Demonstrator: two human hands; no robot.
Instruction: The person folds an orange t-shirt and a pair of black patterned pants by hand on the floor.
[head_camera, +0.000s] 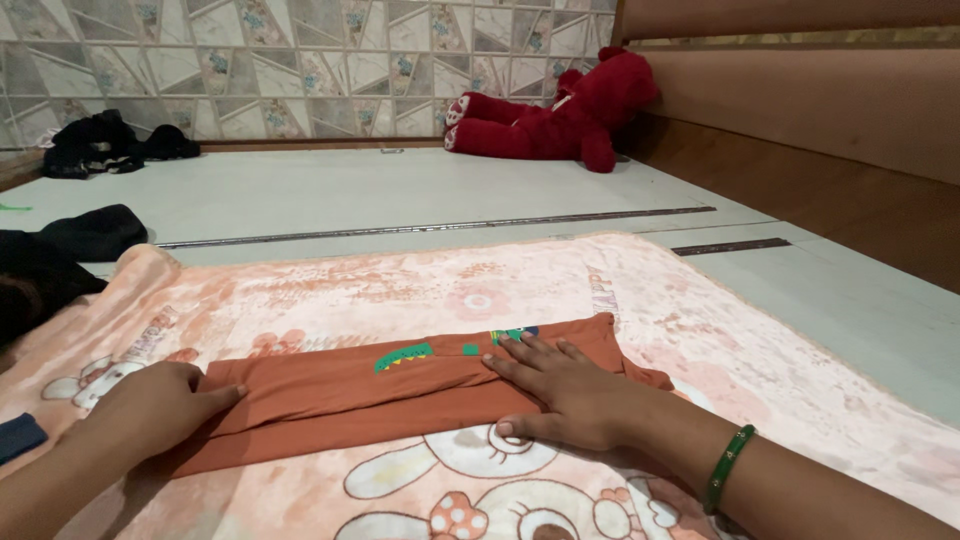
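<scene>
Both hands flat, unclenched: left hand (155, 405) at 9, right hand (560, 385) at 3, pinning folded shirt (400, 395) w/ blanket (760, 350) under.

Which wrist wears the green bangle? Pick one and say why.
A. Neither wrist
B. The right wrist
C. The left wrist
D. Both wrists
B: the green bangle sits on the wrist behind the right hand, which lies flat on the folded orange garment; the left hand shows no bangle.
</scene>
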